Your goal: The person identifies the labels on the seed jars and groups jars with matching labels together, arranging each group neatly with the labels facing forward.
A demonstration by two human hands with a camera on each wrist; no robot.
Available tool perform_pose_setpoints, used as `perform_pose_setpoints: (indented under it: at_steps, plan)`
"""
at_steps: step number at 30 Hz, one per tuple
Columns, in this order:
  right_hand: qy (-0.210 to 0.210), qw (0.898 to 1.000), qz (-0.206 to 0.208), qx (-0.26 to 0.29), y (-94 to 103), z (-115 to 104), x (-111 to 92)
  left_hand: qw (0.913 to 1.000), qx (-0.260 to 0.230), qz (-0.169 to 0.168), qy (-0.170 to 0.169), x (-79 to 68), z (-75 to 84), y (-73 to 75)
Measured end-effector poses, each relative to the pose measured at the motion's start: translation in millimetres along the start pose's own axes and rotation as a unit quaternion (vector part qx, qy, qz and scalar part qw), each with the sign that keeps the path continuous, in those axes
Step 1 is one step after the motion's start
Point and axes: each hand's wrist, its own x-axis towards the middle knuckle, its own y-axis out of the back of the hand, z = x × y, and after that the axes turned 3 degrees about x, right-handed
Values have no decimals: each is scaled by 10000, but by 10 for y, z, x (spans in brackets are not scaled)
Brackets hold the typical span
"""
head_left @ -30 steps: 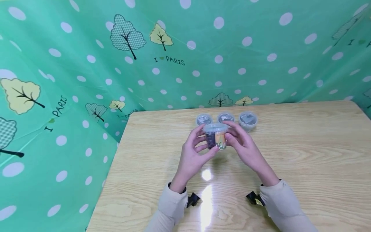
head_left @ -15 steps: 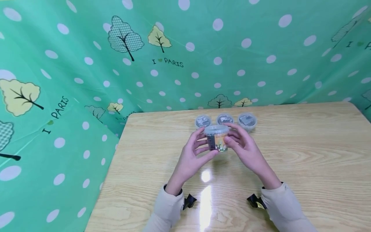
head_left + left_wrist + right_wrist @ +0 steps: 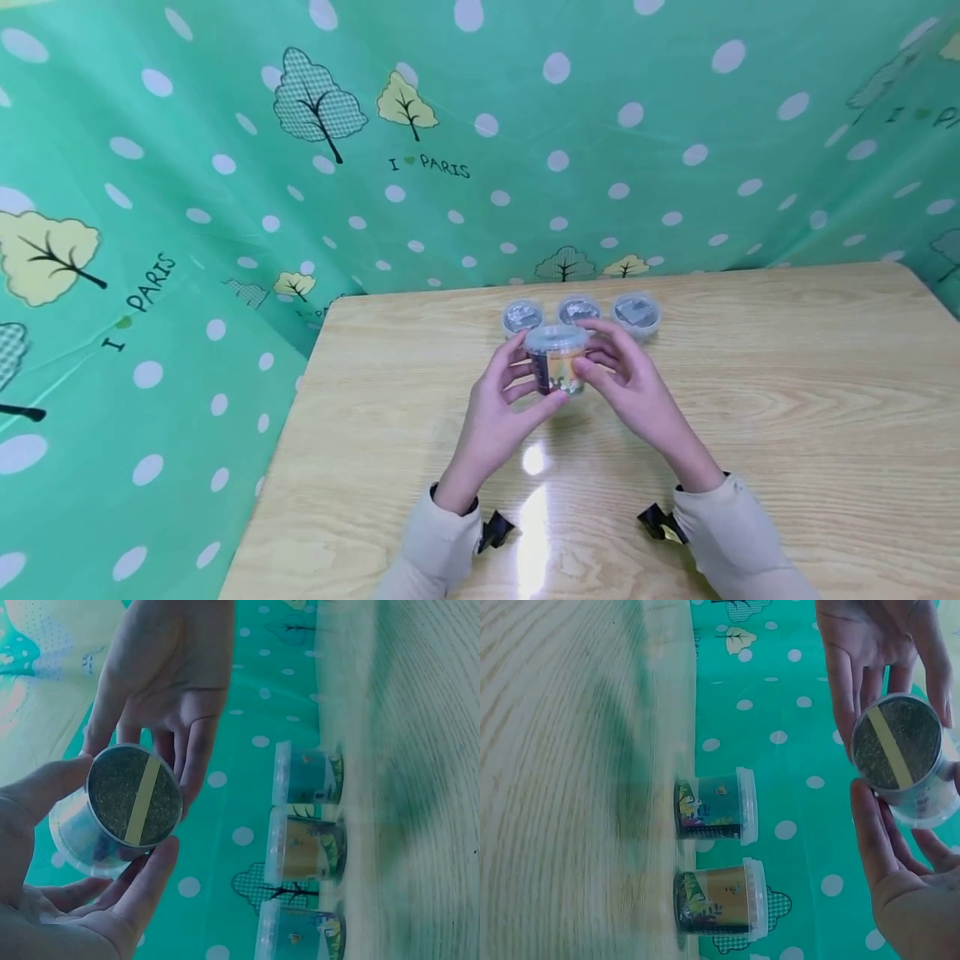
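A small clear plastic tub (image 3: 557, 367) with a lid and an orange and dark printed label is held up above the table between both hands. My left hand (image 3: 498, 412) grips its left side, thumb at the lower front and fingers behind. From the right, my right hand (image 3: 633, 387) pinches it, with the thumb on the label and fingers near the lid rim. Seen from beneath in the left wrist view, the base of the tub (image 3: 124, 799) shows dark, grainy contents and a pale yellow strip across it.
Three similar lidded tubs stand in a row at the back of the wooden table (image 3: 375, 400): a left tub (image 3: 522, 317), a middle tub (image 3: 578, 310) and a right tub (image 3: 636, 312). A green dotted cloth (image 3: 517, 167) hangs behind.
The tub has turned slightly between the fingers, so more of the orange label and less of the dark panel faces the head camera. Both hands keep their grip at nearly the same place.
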Motion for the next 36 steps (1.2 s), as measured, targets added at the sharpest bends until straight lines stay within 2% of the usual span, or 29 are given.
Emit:
perform_pose_setpoints:
  at_steps: [5,12,19,31,36]
  plan:
    - [-16,9995,-218,225,88,-2,-1,9998,-174,21,-54,-3,15,-8]
    - [-102,9989,-386,225,121,-12,-32,9991,-346,-228,-105,-18,5,-20]
    - [-35,9987,-327,381,85,-23,-51,9983,-386,-326,-289,-34,-22,-29]
    - [-229,9993,106,266,92,-27,-62,9980,-166,163,-591,-71,-27,-114]
    - [-308,9991,187,211,68,-39,-62,9976,-63,319,-613,-75,-41,-162]
